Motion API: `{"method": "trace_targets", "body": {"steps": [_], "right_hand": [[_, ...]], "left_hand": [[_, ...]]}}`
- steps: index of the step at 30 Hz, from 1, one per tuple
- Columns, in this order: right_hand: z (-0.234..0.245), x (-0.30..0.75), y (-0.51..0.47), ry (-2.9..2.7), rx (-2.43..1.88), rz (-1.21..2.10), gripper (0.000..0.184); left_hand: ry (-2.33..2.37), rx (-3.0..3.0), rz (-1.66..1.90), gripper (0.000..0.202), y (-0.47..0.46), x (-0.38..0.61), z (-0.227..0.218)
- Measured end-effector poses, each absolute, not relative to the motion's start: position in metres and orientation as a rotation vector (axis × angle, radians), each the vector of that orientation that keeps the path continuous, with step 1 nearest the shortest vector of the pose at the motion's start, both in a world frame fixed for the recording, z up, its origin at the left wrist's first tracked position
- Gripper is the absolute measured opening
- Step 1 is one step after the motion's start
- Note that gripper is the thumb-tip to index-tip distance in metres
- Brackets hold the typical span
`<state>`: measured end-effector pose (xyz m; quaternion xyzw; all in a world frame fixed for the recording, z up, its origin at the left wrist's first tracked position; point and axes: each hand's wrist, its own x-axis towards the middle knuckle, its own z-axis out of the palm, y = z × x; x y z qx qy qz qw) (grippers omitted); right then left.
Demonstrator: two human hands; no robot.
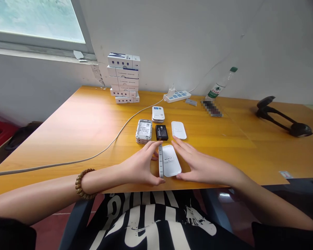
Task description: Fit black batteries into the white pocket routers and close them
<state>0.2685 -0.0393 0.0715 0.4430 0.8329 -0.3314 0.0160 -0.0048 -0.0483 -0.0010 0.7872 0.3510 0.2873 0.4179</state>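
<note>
The left hand [141,166] pinches a thin gadget [161,161]. The thumb is on the near end and the fingers are on the far end. The gadget stands up on its long edge on the worktop [80,128], just in front of the black battery [161,132].

A white lid [171,160] lies flat, also just in front of the battery, and touches the gadget's right side. The right hand [203,166] is open and low over the worktop, in front of the battery and to its right. Its fingers are straight and a little spread, and the tips and thumb rest at the lid's right edge.

More things sit around the battery:
- Just left of it is a small pile of open gadgets [143,131], with their insides showing.
- Just behind it is a pile of white gadgets [158,114].
- Just right of it lies a spare lid [178,130].

Far behind the battery and to the left, a tall pile of boxes [123,78] stands by the wall. Behind it and a bit to the right is a power strip [177,96]. Its cable [106,146] runs past the battery's left side to the left edge of the worktop. Further right, behind the battery, a bottle [220,85] with a green cap leans at the wall. Far right of the battery sits a black stand [281,118].

A string of brown beads [83,184] goes around the left wrist.
</note>
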Motion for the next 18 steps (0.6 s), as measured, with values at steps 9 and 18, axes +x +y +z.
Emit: {"method": "trace_targets", "body": {"steps": [9,18], "right_hand": [[0.062,0.243,-0.02,2.571,1.08,-0.71,0.117],[0.084,0.285,0.052,2.586,1.411,-0.531,0.11]], "left_hand": [[0.769,1.912,0.664,0.113,-0.048,-0.011,0.007],[0.772,2.064,0.487,0.118,-0.044,-0.014,0.012]]}}
